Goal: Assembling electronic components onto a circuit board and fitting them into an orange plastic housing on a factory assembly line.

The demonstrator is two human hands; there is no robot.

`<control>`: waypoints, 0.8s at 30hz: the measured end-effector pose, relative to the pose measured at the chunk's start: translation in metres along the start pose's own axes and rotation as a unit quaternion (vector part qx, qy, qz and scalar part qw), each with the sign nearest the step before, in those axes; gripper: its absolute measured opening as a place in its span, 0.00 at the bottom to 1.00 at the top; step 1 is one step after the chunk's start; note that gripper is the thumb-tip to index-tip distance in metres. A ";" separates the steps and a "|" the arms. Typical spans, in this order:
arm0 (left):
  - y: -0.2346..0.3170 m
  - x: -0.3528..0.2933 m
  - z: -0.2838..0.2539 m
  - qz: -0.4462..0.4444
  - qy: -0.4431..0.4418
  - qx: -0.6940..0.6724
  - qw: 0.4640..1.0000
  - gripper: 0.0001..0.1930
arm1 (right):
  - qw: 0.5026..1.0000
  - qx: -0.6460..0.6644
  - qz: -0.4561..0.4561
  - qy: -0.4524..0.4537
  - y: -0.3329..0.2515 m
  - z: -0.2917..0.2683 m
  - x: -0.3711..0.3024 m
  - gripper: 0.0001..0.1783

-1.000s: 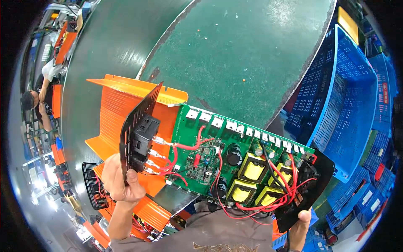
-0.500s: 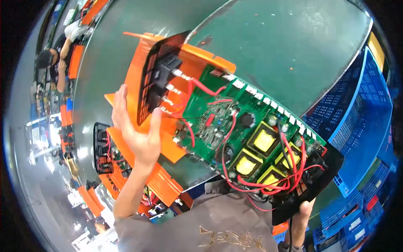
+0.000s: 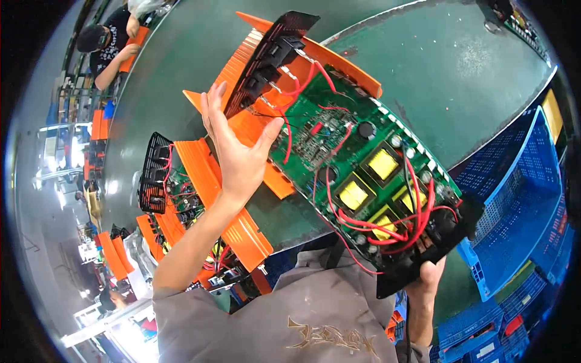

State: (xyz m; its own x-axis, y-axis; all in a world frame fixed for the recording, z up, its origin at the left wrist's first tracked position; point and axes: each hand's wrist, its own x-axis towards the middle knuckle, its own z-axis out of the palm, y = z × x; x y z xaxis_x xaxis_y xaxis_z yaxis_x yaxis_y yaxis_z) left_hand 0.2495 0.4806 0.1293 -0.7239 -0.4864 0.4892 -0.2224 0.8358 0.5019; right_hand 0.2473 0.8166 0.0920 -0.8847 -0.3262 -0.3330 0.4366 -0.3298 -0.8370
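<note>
A green circuit board [image 3: 339,133] with yellow-wrapped transformers [image 3: 383,164] and red wires is tilted across the middle. Its upper-left end lies over an orange metal housing [image 3: 351,69]. Red wires join the board to a black vented end panel [image 3: 263,69] with sockets. My left hand [image 3: 239,160] is at that panel's lower corner, fingers stretched and thumb apart, closed on nothing I can see. With my right hand [image 3: 428,278] I grip the black end plate [image 3: 417,260] at the board's near right end; part of the hand is hidden beneath it.
Another open orange unit [image 3: 203,175] with a black vented panel [image 3: 154,172] stands left of my forearm. Blue plastic crates [image 3: 514,206] are at the right, beside the green tabletop [image 3: 436,66]. A co-worker [image 3: 112,45] handles an orange part at the far left.
The view has shifted. My left hand stays by the vented panel with its fingers spread. My right hand still holds the black end plate, and the board remains tilted.
</note>
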 end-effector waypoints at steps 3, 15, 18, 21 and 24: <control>0.014 -0.014 0.006 -0.021 0.035 -0.037 0.998 0.46 | 1.000 -0.010 0.006 -0.011 -0.003 -0.004 -0.001 0.57; 0.016 -0.034 0.008 -0.127 0.104 -0.118 0.979 0.41 | 0.998 0.003 0.057 -0.024 -0.023 -0.006 -0.007 0.39; 0.013 -0.037 0.005 -0.209 0.103 -0.154 0.960 0.39 | 0.999 -0.034 0.026 -0.014 -0.029 -0.003 -0.009 0.43; 0.010 -0.036 0.012 -0.261 0.116 -0.201 0.937 0.37 | 0.997 -0.054 -0.061 -0.015 -0.020 0.003 -0.015 0.50; 0.007 -0.040 0.010 -0.281 0.087 -0.262 0.919 0.35 | 0.991 -0.088 -0.101 -0.030 -0.011 0.014 -0.017 0.48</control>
State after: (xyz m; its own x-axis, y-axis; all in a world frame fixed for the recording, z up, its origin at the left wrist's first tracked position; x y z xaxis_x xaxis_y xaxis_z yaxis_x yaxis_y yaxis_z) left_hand 0.2701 0.5088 0.1063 -0.4661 -0.8748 0.1320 -0.1514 0.2258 0.9623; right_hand 0.2602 0.8136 0.1131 -0.9376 -0.3231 -0.1289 0.2118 -0.2363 -0.9483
